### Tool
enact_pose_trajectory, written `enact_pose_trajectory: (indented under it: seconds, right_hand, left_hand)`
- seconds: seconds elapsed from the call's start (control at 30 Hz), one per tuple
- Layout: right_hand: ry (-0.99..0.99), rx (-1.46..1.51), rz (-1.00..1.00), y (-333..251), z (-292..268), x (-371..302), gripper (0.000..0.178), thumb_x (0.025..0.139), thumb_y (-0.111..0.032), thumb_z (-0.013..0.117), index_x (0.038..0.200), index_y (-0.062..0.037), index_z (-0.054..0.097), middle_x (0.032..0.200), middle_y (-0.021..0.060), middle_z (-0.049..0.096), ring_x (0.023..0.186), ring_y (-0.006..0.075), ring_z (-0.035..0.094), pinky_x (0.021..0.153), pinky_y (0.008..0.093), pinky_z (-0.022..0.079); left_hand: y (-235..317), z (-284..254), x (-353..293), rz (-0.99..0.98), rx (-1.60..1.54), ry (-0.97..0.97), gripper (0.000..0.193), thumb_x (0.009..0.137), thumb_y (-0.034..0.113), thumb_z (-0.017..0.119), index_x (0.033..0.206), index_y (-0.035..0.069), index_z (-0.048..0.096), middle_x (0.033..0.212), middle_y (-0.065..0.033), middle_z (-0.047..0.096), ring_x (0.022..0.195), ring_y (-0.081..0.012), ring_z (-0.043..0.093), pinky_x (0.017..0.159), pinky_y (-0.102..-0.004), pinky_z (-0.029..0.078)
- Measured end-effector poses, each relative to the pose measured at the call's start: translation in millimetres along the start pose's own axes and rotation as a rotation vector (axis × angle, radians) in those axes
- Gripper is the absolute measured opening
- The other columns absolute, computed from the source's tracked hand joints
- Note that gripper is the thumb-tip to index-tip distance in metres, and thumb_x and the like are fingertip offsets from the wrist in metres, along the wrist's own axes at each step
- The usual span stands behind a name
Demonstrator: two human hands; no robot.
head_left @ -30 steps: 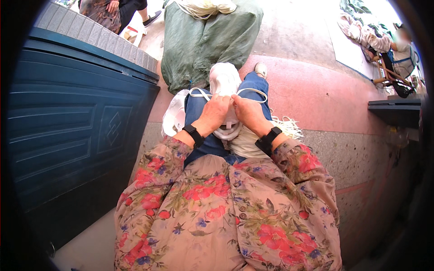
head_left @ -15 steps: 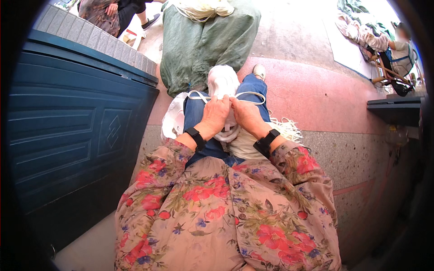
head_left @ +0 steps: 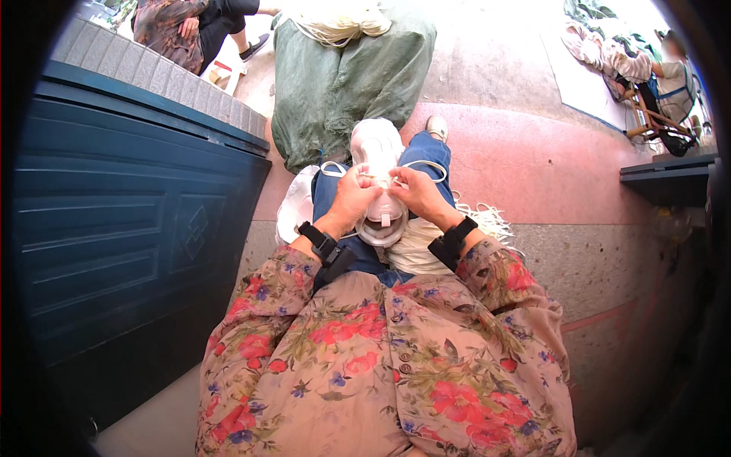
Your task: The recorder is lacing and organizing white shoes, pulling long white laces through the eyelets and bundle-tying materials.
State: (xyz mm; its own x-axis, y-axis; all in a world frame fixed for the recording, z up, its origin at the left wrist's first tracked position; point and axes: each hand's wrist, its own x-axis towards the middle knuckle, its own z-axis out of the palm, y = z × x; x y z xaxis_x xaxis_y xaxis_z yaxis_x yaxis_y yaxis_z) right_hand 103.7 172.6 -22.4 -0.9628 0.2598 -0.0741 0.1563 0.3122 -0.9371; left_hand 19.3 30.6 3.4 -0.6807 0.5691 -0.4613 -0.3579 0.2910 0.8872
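Observation:
A pale, whitish-pink sneaker point(head_left: 377, 141) rests across my lap, its toe pointing away and its collar toward me. Over its lacing area, my left hand point(head_left: 355, 196) and my right hand point(head_left: 421, 196) face each other, fingertips close together and pinching a white shoelace point(head_left: 333, 165). Lace loops stick out on both sides, beyond the hands. My fingers partly hide the eyelets. Beside my left thigh lies another pale shoe point(head_left: 295, 204), partly covered by my leg. On my right thigh is a bundle of loose white laces point(head_left: 426, 247), ends spilling to the right.
A large green woven sack point(head_left: 350, 84) stands just ahead, with a cream lace bundle point(head_left: 343, 21) on top. A dark blue panelled door point(head_left: 99, 221) is at the left. One person point(head_left: 183, 30) sits at far left, another point(head_left: 674, 87) at far right, near a dark ledge point(head_left: 670, 177).
Both hands have drawn slightly toward me, and their fingertips have turned inward over the lacing area. More of the sneaker's tongue and collar now shows between them. The side loops look smaller.

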Motion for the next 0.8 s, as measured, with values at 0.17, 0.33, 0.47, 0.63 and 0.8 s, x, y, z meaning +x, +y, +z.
enact_pose_trajectory:
  seconds: [0.17,0.33,0.47,0.63,0.8]
  right_hand:
    - [-0.046,0.029,0.047,-5,0,2,0.031,0.074,-0.015,0.058,0.101,0.0014,0.055,0.087,0.0212,0.06,0.084,0.0312,0.059,0.073,0.035,0.046]
    - [-0.006,0.087,0.109,-12,2,6,0.029,0.074,-0.012,0.059,0.099,0.0025,0.056,0.086,0.017,0.061,0.081,0.0234,0.06,0.071,0.0308,0.046]
    - [-0.073,0.315,0.366,-13,-3,9,0.027,0.073,-0.009,0.061,0.097,0.0025,0.058,0.084,0.0105,0.061,0.077,0.0145,0.056,0.069,0.0263,0.045]
    - [-0.038,0.346,0.39,-24,-27,4,0.034,0.073,-0.009,0.061,0.104,0.0042,0.054,0.088,0.0079,0.059,0.08,0.0115,0.054,0.069,0.0236,0.044]
    - [0.032,0.45,0.199,-32,-20,2,0.036,0.076,-0.015,0.059,0.103,0.0067,0.052,0.086,0.0096,0.059,0.077,0.0119,0.054,0.067,0.024,0.044]
  left_hand:
    - [5,1,-2,0.057,0.207,0.03,0.05,0.072,0.0,0.062,0.116,-0.006,0.039,0.08,-0.0034,0.058,0.073,-0.008,0.054,0.068,-0.0212,0.045]
    - [6,-1,-3,0.003,-0.063,0.013,0.045,0.072,0.003,0.063,0.113,-0.004,0.043,0.081,-0.0024,0.058,0.072,-0.0064,0.054,0.067,-0.0194,0.044]
    - [22,-4,-8,0.115,0.46,-0.059,0.04,0.073,0.008,0.062,0.11,0.004,0.049,0.077,-0.0044,0.057,0.073,-0.0115,0.054,0.066,-0.0261,0.043]
    - [28,-8,-10,0.668,1.346,-0.028,0.035,0.07,0.021,0.061,0.104,0.015,0.056,0.07,-0.0089,0.054,0.074,-0.0264,0.051,0.065,-0.0384,0.036]
    - [26,7,-5,0.409,1.118,-0.078,0.021,0.071,0.025,0.062,0.089,0.015,0.063,0.066,-0.0084,0.055,0.069,-0.0257,0.053,0.065,-0.0365,0.037]
